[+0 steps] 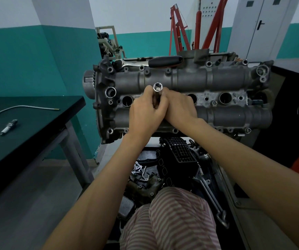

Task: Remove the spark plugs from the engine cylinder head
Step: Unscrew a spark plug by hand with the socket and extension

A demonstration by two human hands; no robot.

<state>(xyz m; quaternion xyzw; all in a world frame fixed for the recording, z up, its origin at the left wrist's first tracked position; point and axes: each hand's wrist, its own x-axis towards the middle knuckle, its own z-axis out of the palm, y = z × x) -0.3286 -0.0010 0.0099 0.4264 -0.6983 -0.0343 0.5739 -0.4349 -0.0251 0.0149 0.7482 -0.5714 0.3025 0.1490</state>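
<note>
A long socket (157, 91) standing over the cylinder head (222, 78) was gripped by curled fingers of the left hand (145, 112) and right hand (179, 107)

Cyl head (217, 80) frame center; ratchet (155, 62) on its far edge. Bench (36, 141) left w/ spark plug (9, 127), tube (18, 108) behind it.

This is a car repair workshop. A big metal engine (181, 100) sits in the middle. A red lifting crane (197, 26) stands by the back wall. Loose car parts (163, 170) lie on the floor. A spark plug (9, 127) lies on a dark workbench (27, 138), beside what may be a thin metal pipe (18, 109).
</note>
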